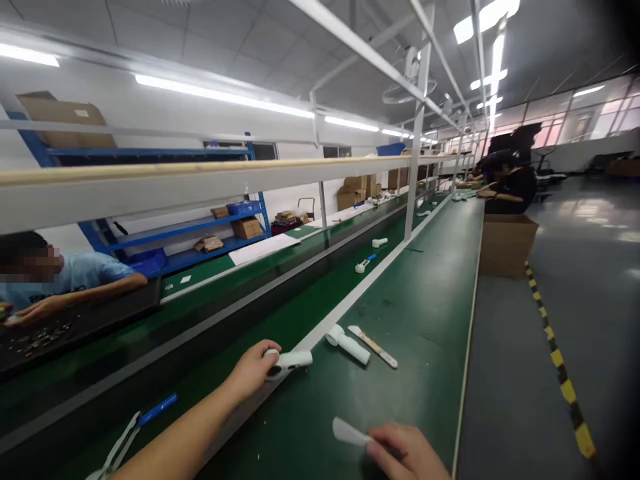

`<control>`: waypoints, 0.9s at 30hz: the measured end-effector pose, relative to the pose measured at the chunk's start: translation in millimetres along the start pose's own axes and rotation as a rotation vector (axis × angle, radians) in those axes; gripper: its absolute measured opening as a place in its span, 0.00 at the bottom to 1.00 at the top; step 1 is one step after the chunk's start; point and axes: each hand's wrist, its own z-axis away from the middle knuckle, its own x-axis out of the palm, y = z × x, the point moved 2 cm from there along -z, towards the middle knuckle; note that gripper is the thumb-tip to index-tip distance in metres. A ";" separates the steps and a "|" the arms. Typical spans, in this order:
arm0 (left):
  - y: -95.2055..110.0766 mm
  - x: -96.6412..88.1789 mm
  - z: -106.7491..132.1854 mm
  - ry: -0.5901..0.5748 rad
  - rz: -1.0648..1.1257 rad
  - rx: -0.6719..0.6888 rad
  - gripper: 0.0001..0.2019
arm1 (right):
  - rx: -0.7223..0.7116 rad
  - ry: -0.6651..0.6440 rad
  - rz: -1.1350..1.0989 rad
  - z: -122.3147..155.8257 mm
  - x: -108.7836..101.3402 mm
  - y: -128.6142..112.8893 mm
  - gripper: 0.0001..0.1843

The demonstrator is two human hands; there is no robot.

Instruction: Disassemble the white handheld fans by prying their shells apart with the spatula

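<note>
white plastic moulding [293, 361] held in our left hand [250, 373], closed round it; white flat piece [350, 432] pinched in our right hand [407, 453]; second moulding [347, 345] and tan strip [374, 347] lie within reach on the green worktop [420, 313].

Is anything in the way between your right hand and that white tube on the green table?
Nothing visible: only the green bench mat lies between the right hand, holding a white flat piece, and the white plastic tube.

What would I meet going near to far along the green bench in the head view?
Right hand, left hand, white plastic cylinder, white piece with blue tab, small white piece, far co-worker
</note>
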 end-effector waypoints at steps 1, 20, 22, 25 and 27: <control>-4.3 5.7 20.4 -0.041 0.036 -0.012 0.14 | 0.014 0.030 -0.013 3.7 -3.6 -5.4 0.22; -22.9 29.5 167.5 -0.177 -0.437 0.858 0.10 | -0.100 -0.081 0.284 46.6 -3.7 -26.7 0.15; -25.4 33.8 173.7 -0.238 -0.425 0.843 0.11 | -0.154 -0.149 0.341 51.1 -3.3 -29.5 0.15; -35.6 42.6 174.4 -0.145 -0.385 0.713 0.18 | -0.254 -0.226 0.470 53.1 -4.8 -34.4 0.14; -43.8 46.7 170.8 -0.018 -0.414 0.574 0.23 | -0.310 -0.199 0.566 49.4 -7.8 -36.5 0.14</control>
